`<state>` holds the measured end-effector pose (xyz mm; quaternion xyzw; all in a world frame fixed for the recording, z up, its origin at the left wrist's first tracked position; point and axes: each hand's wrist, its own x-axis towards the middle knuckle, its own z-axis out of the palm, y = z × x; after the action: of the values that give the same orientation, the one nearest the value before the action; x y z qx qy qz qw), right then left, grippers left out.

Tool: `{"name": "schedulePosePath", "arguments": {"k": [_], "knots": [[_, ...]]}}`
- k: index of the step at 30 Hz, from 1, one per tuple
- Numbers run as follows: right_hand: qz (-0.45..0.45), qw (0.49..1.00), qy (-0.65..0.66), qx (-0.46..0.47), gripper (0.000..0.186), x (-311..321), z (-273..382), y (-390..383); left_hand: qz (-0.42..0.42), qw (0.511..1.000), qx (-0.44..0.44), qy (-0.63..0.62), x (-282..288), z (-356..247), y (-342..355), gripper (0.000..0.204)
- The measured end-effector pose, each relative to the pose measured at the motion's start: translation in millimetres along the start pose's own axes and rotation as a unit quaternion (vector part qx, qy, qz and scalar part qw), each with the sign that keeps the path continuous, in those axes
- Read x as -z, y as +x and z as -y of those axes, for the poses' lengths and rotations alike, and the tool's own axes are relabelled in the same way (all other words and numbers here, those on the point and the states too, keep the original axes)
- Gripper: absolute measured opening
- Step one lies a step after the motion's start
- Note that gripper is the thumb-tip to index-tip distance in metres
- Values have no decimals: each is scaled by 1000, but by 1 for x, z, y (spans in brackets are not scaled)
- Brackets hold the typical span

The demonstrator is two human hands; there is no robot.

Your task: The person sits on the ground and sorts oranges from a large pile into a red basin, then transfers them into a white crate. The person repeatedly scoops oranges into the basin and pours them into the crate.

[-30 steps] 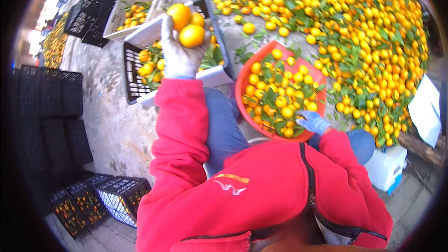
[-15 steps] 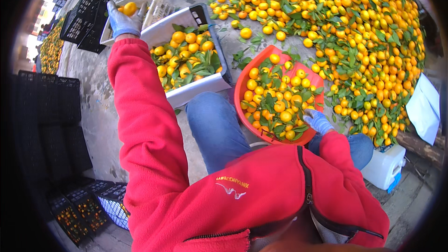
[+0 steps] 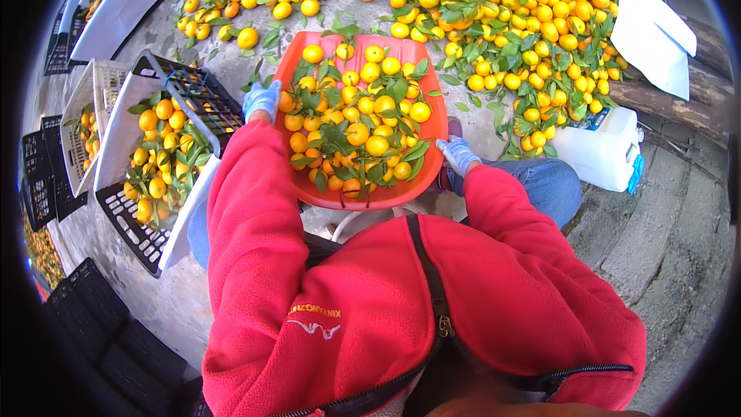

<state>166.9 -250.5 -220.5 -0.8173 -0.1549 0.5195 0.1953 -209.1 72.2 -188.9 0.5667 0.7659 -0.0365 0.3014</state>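
Note:
A red plastic scoop (image 3: 438, 104) with a wide, dustpan-like shape sits in front of me, filled with mandarins (image 3: 377, 145) and green leaves. My left hand (image 3: 262, 100), in a pale blue-white glove, grips its left rim, the fingers closed around the edge. On the opposite side my right hand (image 3: 458, 154), gloved the same way, holds the right rim with its fingers hooked over it. Parts of the fingers on both sides are hidden by the rim. Neither hand has a fruit in view.
At left stands a black crate (image 3: 202, 99) lined with white paper, holding mandarins, beside a white crate (image 3: 77, 120). A large mandarin pile (image 3: 502, 23) spreads across the far floor. A white jug (image 3: 606, 147) stands at right; black crates (image 3: 116, 324) are stacked lower left.
My left hand has left the white crate, no longer holding a mandarin, and come to the scoop's left rim. My right hand has gone from the fruit to the right rim. The view has turned right.

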Motion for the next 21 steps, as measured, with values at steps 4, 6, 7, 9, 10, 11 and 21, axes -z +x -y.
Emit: {"name": "schedulePosePath", "arguments": {"k": [4, 6, 7, 9, 10, 11, 21], "knots": [[-17, 1000, -25, -1, 43, -8, 9, -10, 108, 987, 11, -117, -41, 52, 46, 70], [-63, 993, -90, 36, 42, -8, 16, -14, 89, 982, -6, -164, -58, 67, 55, 62], [-57, 992, -112, 20, 43, -7, 22, -15, 81, 980, 4, -183, -64, 71, 58, 61], [-159, 955, -233, 91, 45, -6, 43, -14, 61, 981, 6, -185, -72, 73, 58, 61], [-189, 931, -295, 103, 47, -7, 56, -13, 49, 984, 1, -170, -74, 71, 56, 61], [-233, 899, -302, 217, 48, -7, 73, -8, 30, 987, 6, -158, -74, 68, 52, 62], [-34, 788, -535, 302, 64, -115, 203, 100, -60, 985, -21, -160, -50, 32, 14, 67]]}}
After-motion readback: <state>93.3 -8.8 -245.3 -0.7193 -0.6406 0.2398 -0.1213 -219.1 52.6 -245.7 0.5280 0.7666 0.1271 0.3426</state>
